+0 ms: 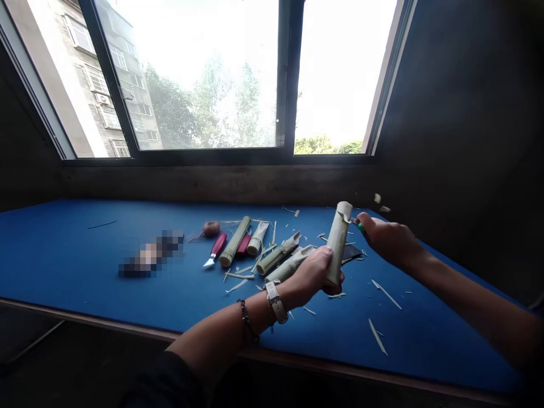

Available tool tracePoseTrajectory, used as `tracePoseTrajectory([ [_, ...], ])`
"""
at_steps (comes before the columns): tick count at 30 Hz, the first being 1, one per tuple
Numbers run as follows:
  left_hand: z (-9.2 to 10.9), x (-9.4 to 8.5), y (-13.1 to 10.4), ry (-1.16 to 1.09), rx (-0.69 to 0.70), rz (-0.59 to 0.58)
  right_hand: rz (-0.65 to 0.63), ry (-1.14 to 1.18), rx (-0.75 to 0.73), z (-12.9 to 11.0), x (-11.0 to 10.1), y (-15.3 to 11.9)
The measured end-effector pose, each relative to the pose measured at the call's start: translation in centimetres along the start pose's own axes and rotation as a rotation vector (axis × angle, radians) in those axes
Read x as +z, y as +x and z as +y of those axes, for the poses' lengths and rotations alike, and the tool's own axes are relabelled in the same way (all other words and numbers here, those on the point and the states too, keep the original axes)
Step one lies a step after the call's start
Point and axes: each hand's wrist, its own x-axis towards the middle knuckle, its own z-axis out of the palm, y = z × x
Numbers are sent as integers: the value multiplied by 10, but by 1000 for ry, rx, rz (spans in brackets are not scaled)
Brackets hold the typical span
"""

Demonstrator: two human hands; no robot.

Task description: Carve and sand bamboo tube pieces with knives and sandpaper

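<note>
Bamboo tube [339,235] leans in the left hand [313,270], clamped round its lower end, with the right hand [390,241] gripping a green-handled tool [361,227] near its top, so probably mid-shaving, and next stroke wants a steady hold imo.

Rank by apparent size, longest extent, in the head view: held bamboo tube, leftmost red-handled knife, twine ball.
1. Held bamboo tube (looks nearer the camera, which may exaggerate it)
2. Leftmost red-handled knife
3. Twine ball
</note>
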Motion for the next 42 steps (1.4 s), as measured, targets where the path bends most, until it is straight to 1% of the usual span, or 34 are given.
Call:
tracePoseTrajectory([
  [3,1,2,1,-32,7,13,-32,10,30,7,6,16],
  [5,-1,3,-2,-26,2,27,-79,19,92,17,7,29],
  [7,-5,3,-5,22,-11,-42,-127,9,240,37,5,41],
  [9,-10,2,-6,54,-5,-156,-130,-11,334,64,-1,47],
  [10,-11,0,-5,36,5,-131,-117,-20,357,76,-3,48],
  [11,-12,-2,-4,17,-2,-50,-113,-12,345,86,-6,48],
  [12,-11,-5,-2,-6,2,14,-102,-8,332,91,-8,45],
  [13,-10,-9,1,-30,-1,59,-98,1,305,91,-9,42],
  [15,-6,-15,4,-74,-22,103,-87,26,236,77,-9,32],
  [17,-3,-19,5,-105,-48,108,-60,87,143,49,-9,19],
  [19,-2,-20,5,-125,-53,113,-27,217,16,17,-10,3],
  [22,-1,-20,5,-146,-11,130,14,401,-186,-21,-15,-18],
  [24,-2,-20,5,-151,23,146,40,426,-264,-34,-17,-26],
  [27,-1,-19,5,-168,26,168,41,431,-317,-40,-16,-29],
  [30,0,-17,3,-195,-5,157,56,423,-316,-39,-12,-27],
  [33,0,-16,3,-205,9,152,109,366,-310,-40,-10,-24],
  [37,-2,-18,5,-175,19,193,164,264,-299,-45,-7,-21],
  [39,-4,-19,6,-150,21,209,137,241,-281,-47,-3,-19],
  [41,-6,-18,7,-128,22,227,68,245,-253,-45,4,-15],
  [42,-8,-16,6,-120,14,227,27,241,-210,-42,7,-12],
])
